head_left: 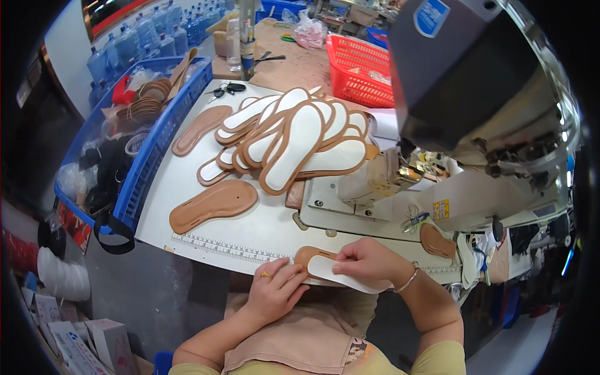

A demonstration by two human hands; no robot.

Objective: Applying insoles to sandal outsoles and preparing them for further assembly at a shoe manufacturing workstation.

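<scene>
My left hand (275,289) and my right hand (365,261) together hold one shoe insole (325,269) at the near edge of the work table: a brown sole piece with a white pad laid on top. The right hand's fingers press down on the white pad; the left hand's fingertips pinch its left end. A pile of finished insoles (294,134), white with brown rims, lies fanned out farther back on the table. A single brown sole (214,205) lies to the left of my hands, another brown sole (200,128) behind it.
A grey industrial sewing machine (469,94) looms at the right, its base (350,206) just beyond my hands. A blue crate (150,156) of materials stands at the left, a red basket (359,69) at the back. Scissors (225,90) lie near the pile. A ruler strip (225,248) runs along the table's front.
</scene>
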